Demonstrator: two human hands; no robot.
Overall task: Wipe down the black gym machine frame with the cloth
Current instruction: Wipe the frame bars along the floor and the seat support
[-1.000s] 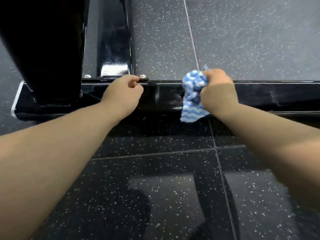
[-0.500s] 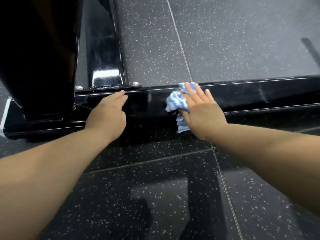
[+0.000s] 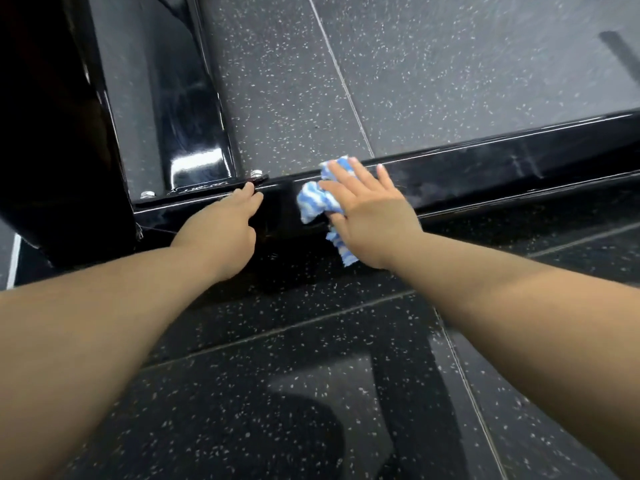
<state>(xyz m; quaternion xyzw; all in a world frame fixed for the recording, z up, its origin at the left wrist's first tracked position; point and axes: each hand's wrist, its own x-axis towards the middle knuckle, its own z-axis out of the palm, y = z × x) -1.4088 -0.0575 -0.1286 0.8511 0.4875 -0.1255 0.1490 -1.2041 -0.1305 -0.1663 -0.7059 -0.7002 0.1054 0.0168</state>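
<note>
Under right hand [image 3: 372, 218], now flat not fisted, pressing cloth [image 3: 315, 202] on frame [image 3: 519, 168] for wider wiping; left hand [image 3: 221, 233] open beside.

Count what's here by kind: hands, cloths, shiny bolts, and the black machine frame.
Hands: 2, left hand and right hand
Cloth: 1
Bolts: 2, left bolt and right bolt
Frame: 1
Total: 6

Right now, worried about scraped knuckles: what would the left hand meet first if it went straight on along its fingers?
Probably the corner of the mounting plate and its silver bolt, right ahead of the left hand; depth is unclear.
</note>
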